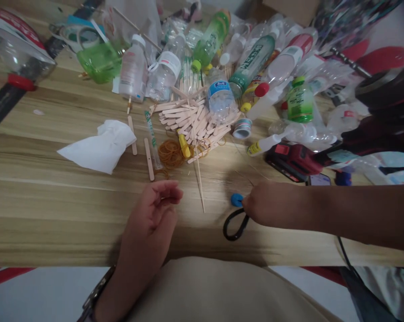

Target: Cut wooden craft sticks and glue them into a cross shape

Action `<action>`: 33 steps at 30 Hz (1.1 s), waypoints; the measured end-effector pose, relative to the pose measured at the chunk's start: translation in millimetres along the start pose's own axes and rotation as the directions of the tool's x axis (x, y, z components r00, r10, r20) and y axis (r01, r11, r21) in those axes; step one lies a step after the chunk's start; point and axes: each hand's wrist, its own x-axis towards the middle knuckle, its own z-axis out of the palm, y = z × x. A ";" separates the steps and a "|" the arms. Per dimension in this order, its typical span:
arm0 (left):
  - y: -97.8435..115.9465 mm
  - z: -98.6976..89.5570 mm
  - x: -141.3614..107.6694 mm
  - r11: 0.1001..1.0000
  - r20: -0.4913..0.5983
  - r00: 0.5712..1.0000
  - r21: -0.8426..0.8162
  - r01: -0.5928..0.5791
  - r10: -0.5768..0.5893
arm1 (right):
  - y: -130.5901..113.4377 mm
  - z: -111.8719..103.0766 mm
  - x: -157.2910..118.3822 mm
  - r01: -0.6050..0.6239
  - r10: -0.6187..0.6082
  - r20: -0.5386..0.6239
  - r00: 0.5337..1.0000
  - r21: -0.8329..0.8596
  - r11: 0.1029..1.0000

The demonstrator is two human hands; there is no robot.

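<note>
My left hand (153, 219) is held over the near part of the wooden table, fingers loosely curled and thumb apart, holding nothing. To the right, my right hand (264, 203) is closed in a fist, with a black loop (227, 228) coming out below its fingers. What the loop belongs to is hidden. A small round blue piece, perhaps a cap (236, 200), shows at the fingertips. Between the hands lies a thin wooden skewer (199, 183). Rubber bands (170, 154) and a yellow piece (184, 145) lie beyond my left hand.
A heap of wooden craft sticks (188, 116) lies mid-table. Behind it are several plastic bottles (222, 96). A crumpled white tissue (101, 147) is at left. On the right stand a red and black power drill (369, 107) and a glue bottle (264, 145). The table's front edge (54, 264) is near.
</note>
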 end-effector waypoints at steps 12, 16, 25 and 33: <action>10.0 -0.5 -0.8 0.994 0.041 0.998 0.102 0.046 -0.050 | -7.0 8.8 -14.5 0.014 0.052 -0.065 0.997 0.748 0.663; 6.2 14.4 2.1 0.977 0.204 0.968 0.183 0.112 -0.149 | -2.5 22.0 -35.2 0.215 0.001 -0.276 0.961 0.751 0.625; 14.1 51.0 -3.3 0.966 0.609 0.793 0.197 -0.167 0.013 | -5.7 56.8 -47.8 0.531 -0.165 -0.683 0.712 0.370 0.763; 19.7 91.6 -1.2 0.870 0.426 0.905 0.449 -0.203 -0.009 | 6.7 78.5 -27.3 0.363 -0.221 -0.937 0.271 -0.113 0.925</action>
